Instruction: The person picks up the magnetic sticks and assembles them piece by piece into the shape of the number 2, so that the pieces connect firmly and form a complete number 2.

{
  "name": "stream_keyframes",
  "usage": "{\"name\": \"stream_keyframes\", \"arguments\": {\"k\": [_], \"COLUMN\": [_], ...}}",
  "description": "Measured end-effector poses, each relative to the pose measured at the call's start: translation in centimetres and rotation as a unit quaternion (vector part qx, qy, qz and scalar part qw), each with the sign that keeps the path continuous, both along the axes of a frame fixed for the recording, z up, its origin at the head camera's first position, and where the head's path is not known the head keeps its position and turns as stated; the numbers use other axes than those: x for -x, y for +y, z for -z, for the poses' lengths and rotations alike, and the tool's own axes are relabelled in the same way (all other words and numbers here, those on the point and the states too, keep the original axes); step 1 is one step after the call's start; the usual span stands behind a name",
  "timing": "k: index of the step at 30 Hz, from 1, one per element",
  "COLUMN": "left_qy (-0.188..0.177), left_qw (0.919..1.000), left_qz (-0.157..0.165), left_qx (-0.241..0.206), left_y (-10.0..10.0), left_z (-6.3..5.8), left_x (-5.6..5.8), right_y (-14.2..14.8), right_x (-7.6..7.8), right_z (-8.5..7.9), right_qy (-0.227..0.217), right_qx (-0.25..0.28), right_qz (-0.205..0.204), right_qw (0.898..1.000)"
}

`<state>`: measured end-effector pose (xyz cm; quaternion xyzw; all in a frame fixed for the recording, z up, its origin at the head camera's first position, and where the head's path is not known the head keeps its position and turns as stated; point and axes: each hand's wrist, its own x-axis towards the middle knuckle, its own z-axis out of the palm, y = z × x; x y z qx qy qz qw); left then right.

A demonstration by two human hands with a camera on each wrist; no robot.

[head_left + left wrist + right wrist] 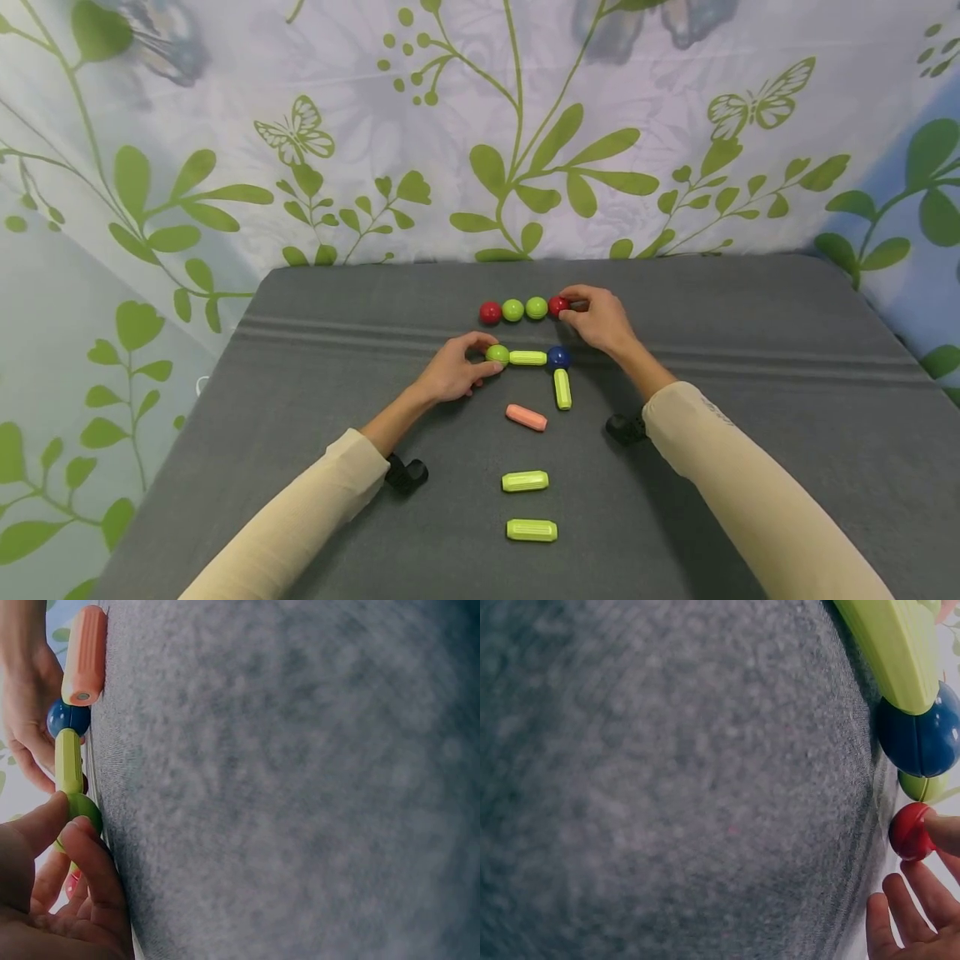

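My left hand (455, 367) pinches a green ball (497, 355) between thumb and fingers. From that ball a yellow-green rod (528, 358) runs right to a blue ball (557, 358). A second yellow-green rod (562, 390) points from the blue ball toward me. Farther back, my right hand (598, 317) pinches a red ball (558, 306) at the right end of a row. That row goes on leftward with two green balls (524, 309) and another red ball (491, 312). In the right wrist view, thumb and finger meet the red ball (911, 831).
An orange rod (527, 417) lies on the grey table (300, 500) in front of the joined pieces. Two loose yellow-green rods (525, 481) lie nearer to me. Behind the table hangs a leaf-patterned cloth (360, 125). Black straps (407, 476) show at the wrists.
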<state>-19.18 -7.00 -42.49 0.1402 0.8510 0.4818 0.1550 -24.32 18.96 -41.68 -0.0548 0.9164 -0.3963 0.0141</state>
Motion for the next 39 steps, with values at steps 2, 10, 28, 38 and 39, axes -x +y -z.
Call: {"name": "stream_keyframes", "arguments": {"k": [2,10,28,38,39], "left_qy": [0.001,0.006,-0.001,0.001,0.001], "left_qw": [1.0000,1.0000,1.0000,1.0000,1.0000], "left_qz": [0.000,0.001,-0.001,0.003,0.003], "left_qx": [0.000,-0.001,-0.008,-0.007,-0.008], "left_y": [-0.03,-0.08,-0.06,-0.13,-0.13], "left_z": [0.02,0.18,0.16,0.24,0.23], "left_x": [0.02,-0.12,-0.09,0.05,0.08], "right_y": [-0.05,-0.21,0.00,0.50,0.56], "right_x": [0.05,-0.05,-0.27,-0.59,-0.58], "right_z": [0.06,0.32,0.41,0.09,0.00], "right_qy": [0.006,0.019,0.024,0.026,0.026], "right_qx": [-0.004,-0.015,-0.002,0.014,0.016], "right_qz": [0.003,0.014,0.015,0.024,0.026], "right_qw": [1.000,1.000,1.000,0.999,0.999]}}
